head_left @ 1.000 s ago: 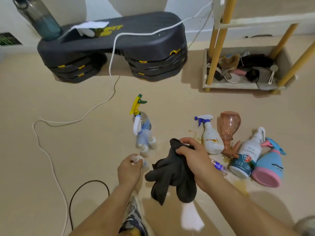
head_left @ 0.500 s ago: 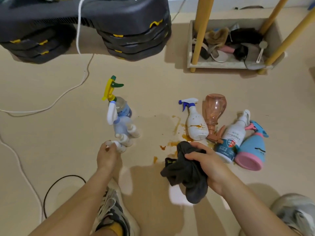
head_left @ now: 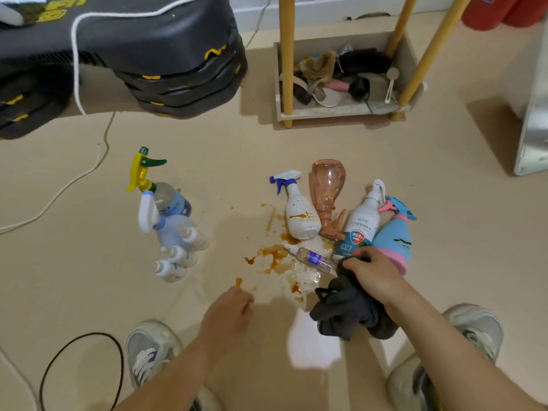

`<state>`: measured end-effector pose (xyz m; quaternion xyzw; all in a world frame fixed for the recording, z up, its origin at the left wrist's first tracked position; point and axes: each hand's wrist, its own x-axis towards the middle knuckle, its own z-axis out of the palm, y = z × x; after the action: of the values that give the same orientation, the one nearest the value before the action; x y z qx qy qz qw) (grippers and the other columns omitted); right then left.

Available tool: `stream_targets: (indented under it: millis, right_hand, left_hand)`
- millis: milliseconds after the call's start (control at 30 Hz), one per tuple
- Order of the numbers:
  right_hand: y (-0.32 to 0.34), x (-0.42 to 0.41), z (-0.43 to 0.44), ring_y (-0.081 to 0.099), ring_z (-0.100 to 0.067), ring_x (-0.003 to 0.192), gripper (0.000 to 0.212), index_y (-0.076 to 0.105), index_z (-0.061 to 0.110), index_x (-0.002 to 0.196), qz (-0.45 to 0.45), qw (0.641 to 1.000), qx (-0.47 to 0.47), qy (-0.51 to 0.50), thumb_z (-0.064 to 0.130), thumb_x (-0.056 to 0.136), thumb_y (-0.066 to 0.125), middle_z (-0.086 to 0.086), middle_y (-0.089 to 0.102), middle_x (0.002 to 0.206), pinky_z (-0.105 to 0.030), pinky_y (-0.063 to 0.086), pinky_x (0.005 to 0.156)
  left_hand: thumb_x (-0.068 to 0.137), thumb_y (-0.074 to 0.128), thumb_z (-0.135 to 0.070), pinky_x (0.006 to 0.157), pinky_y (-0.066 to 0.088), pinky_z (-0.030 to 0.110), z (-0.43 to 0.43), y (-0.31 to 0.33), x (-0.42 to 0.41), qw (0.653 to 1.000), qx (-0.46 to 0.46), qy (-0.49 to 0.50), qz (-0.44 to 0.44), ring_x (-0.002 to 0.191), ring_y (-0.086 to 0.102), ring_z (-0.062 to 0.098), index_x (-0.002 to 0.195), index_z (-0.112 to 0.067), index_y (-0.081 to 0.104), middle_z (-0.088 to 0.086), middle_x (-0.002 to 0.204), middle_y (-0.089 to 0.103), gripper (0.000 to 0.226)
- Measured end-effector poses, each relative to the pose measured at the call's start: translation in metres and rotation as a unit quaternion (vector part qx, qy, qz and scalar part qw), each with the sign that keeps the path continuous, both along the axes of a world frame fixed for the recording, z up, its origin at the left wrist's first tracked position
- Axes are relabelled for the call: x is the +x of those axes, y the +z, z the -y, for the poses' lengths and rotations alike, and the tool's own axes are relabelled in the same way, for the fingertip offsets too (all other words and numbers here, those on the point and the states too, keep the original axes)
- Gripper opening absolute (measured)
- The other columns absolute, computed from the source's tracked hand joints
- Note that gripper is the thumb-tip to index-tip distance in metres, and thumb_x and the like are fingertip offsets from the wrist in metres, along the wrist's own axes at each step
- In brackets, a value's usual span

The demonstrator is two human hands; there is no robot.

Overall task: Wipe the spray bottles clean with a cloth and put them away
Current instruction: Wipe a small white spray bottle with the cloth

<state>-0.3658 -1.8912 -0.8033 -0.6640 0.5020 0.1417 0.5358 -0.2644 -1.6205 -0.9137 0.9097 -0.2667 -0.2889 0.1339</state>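
Note:
My right hand [head_left: 374, 274] grips a dark grey cloth [head_left: 350, 312] that hangs down to the floor, right by the base of a white sanitiser bottle [head_left: 360, 225]. Around it lie a stained white bottle with a blue trigger [head_left: 299, 212], a pink clear bottle [head_left: 326, 188], a blue and pink bottle [head_left: 396, 238] and a small clear bottle [head_left: 314, 258]. My left hand [head_left: 226, 314] hovers empty, fingers loosely curled, over the floor. To the left stand a yellow-trigger bottle [head_left: 166, 194] and several small white bottles [head_left: 175, 259].
A brown spill [head_left: 274, 253] spreads on the beige floor between the two bottle groups. A black stepper [head_left: 142, 51] with a white cord sits at the back left. A low shelf tray [head_left: 338, 111] of slippers stands behind on yellow legs. My shoes are below.
My left hand let go of a small white bottle in the left group and drew back towards the middle. My right hand carried the cloth right, down to the lying bottles.

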Motion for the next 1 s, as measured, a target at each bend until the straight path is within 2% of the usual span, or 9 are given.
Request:
stream_targets:
  millis: [200,333,400,500,567,633,733,833,1000]
  right_hand:
    - [-0.009,-0.017,0.011,0.061,-0.021,0.079,0.014,0.064,0.007,0.1,0.031,0.996,0.032,-0.081,0.004,0.09,0.055,-0.014,0.067,0.091,-0.035,0.053,0.074]
    - [-0.025,-0.028,0.007,0.064,-0.024,0.072,0.017,0.061,-0.004,0.101,0.079,0.984,0.062,-0.149,-0.01,0.089,0.05,-0.023,0.069,0.089,-0.03,0.056,0.064]
    - [-0.031,-0.029,0.004,0.069,-0.03,0.078,0.023,0.063,0.001,0.105,0.11,0.967,0.108,-0.204,-0.011,0.09,0.05,-0.022,0.071,0.093,-0.033,0.059,0.066]
    - [-0.039,-0.023,0.001,0.069,-0.031,0.081,0.028,0.063,0.007,0.108,0.131,0.952,0.132,-0.241,-0.011,0.09,0.052,-0.022,0.071,0.098,-0.038,0.059,0.068]
    - [-0.043,-0.017,0.0,0.07,-0.029,0.082,0.027,0.064,0.011,0.109,0.137,0.948,0.139,-0.25,-0.008,0.092,0.054,-0.019,0.071,0.1,-0.038,0.06,0.068]
    - [-0.046,-0.013,0.0,0.07,-0.031,0.094,0.025,0.067,0.015,0.111,0.142,0.942,0.149,-0.265,-0.001,0.094,0.057,-0.016,0.072,0.105,-0.045,0.06,0.082]
    - [-0.044,-0.008,0.005,0.069,-0.03,0.097,0.025,0.068,0.016,0.115,0.14,0.931,0.162,-0.296,0.005,0.095,0.058,-0.01,0.073,0.105,-0.05,0.056,0.089]
    - [-0.028,0.0,0.013,0.069,-0.035,0.098,0.026,0.071,0.015,0.114,0.144,0.915,0.19,-0.326,0.004,0.096,0.056,-0.016,0.074,0.106,-0.048,0.058,0.083]
    - [0.032,0.026,0.003,0.071,-0.026,0.103,0.031,0.07,0.021,0.121,0.228,0.923,0.197,-0.24,0.007,0.097,0.056,-0.009,0.075,0.109,-0.04,0.055,0.093]
  left_hand:
    - [0.072,0.054,-0.017,0.054,0.047,0.02,0.107,-0.009,-0.011,0.976,-0.099,-0.155,0.115,0.072,0.063,0.019,0.087,-0.023,0.073,-0.009,0.087,0.069,0.025]
    - [0.068,0.079,-0.013,0.064,0.055,0.027,0.161,-0.022,-0.013,0.971,-0.025,-0.195,0.137,0.089,0.065,0.02,0.114,-0.022,0.069,-0.006,0.109,0.071,0.047]
    - [0.089,0.063,-0.013,0.078,0.052,0.034,0.174,-0.026,-0.011,0.964,0.031,-0.219,0.146,0.109,0.056,0.026,0.136,-0.02,0.052,-0.001,0.127,0.061,0.049]
    - [0.098,0.048,-0.014,0.087,0.046,0.036,0.178,-0.033,-0.005,0.955,0.072,-0.24,0.161,0.117,0.049,0.028,0.133,-0.018,0.048,0.006,0.128,0.054,0.035]
    - [0.099,0.046,-0.015,0.086,0.044,0.035,0.175,-0.035,0.0,0.959,0.067,-0.227,0.153,0.112,0.051,0.026,0.123,-0.017,0.055,0.006,0.121,0.056,0.026]
    - [0.098,0.048,-0.017,0.082,0.043,0.03,0.171,-0.033,0.004,0.968,0.05,-0.199,0.142,0.106,0.053,0.022,0.117,-0.019,0.059,0.004,0.116,0.06,0.022]
    - [0.094,0.063,-0.028,0.077,0.039,0.021,0.164,-0.014,0.01,0.991,-0.078,-0.037,0.099,0.098,0.059,0.016,0.117,-0.021,0.065,-0.001,0.112,0.066,0.024]
    - [0.086,0.074,-0.032,0.069,0.035,0.004,0.163,0.031,0.021,0.972,-0.205,0.111,0.011,0.078,0.055,-0.001,0.117,-0.025,0.07,-0.014,0.093,0.064,0.032]
    - [0.082,0.077,-0.024,0.073,0.041,0.011,0.165,0.112,0.036,0.947,-0.308,0.081,0.04,0.085,0.054,-0.002,0.108,-0.037,0.07,-0.031,0.087,0.058,0.03]
